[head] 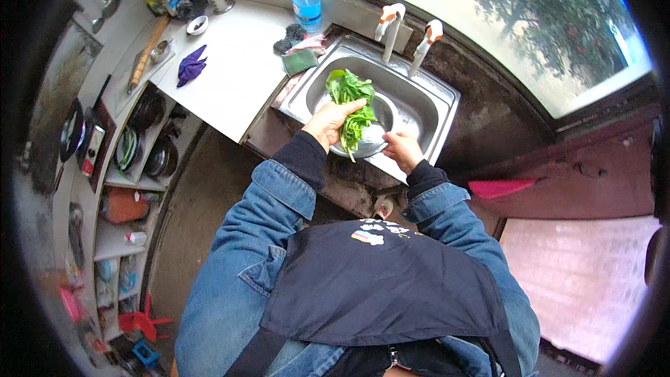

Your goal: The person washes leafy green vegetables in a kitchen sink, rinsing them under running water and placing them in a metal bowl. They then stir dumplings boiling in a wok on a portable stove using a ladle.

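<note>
A bunch of leafy greens (350,89) is in my left hand (331,120), thumb across the stems, leaves pointing away from me. Beneath it a round metal bowl (388,107) sits at the near side of the stainless steel sink (445,102). My right hand (404,151) grips the near right part of the bowl's rim. The greens cover much of the bowl's left side, so what it holds there is hidden. Two taps, a left one (388,31) and a right one (423,47), rise behind the basin.
Left of the sink lie a green scouring pad (300,62), dark scrubbers (290,36) and a blue pump bottle (306,2). The white counter (230,68) carries a purple cloth (192,66) and a small white bowl (197,25). Shelves with pans (161,157) stand further left.
</note>
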Available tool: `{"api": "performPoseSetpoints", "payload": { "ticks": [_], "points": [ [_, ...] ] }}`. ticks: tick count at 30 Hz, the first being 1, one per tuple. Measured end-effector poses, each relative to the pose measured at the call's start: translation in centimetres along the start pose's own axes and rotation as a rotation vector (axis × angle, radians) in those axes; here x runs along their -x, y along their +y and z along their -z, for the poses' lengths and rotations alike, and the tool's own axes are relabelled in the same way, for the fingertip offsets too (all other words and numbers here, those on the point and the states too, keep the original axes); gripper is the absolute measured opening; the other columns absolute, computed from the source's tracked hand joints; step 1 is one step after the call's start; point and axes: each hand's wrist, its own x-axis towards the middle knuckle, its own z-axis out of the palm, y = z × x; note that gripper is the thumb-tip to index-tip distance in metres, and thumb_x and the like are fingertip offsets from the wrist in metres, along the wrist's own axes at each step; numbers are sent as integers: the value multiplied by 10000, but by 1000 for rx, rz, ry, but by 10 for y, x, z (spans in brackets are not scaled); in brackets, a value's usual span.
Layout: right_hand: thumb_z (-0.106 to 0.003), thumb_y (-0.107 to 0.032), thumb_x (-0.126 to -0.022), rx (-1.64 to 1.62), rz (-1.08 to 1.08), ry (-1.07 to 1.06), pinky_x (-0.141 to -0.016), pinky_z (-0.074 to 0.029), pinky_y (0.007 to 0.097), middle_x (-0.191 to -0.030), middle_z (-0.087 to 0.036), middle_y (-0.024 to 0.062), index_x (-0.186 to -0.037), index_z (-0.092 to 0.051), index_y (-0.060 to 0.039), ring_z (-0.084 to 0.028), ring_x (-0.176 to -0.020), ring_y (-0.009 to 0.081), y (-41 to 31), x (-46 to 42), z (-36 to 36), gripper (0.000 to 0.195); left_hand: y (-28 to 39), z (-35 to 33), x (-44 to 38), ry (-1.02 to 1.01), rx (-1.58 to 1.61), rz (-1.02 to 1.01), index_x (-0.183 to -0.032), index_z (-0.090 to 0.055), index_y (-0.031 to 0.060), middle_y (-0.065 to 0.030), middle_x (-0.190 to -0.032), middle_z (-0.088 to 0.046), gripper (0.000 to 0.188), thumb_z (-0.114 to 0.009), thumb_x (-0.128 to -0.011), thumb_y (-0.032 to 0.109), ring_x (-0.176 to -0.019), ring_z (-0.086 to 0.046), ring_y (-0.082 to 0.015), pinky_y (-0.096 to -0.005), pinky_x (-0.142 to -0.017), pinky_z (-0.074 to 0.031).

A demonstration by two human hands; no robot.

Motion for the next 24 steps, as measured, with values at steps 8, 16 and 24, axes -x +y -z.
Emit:
{"api": "performPoseSetpoints", "payload": {
  "ticks": [8,16,24],
  "points": [
    [-604,-142,-848,-29,153,106,-491,-420,189,-678,-551,-11,-838,-600,-31,-513,-550,76,-10,94,-71,111,89,-27,81,-136,-286,-220,-1009,-623,7,-103,-861,-677,185,-649,-828,36,-702,-670,-198,-329,-595,-570],
    [-590,-98,-851,-234,344,197,-501,-436,211,-735,-611,17,-875,-588,-53,-517,-535,74,5,122,-39,50,93,-63,40,-350,-519,-300,-1019,-632,-10,-86,-965,-668,222,-661,-831,103,-808,-646,-203,-332,-726,-530],
    [-571,-138,-844,-214,169,357,-473,-446,248,-643,-506,3,-814,-558,-63,-522,-549,120,37,106,-29,82,-39,-6,-7,63,-1115,-161,-929,-666,-36,-170,-873,-683,307,-685,-641,67,-802,-649,-245,-369,-728,-510]
  ]
}}
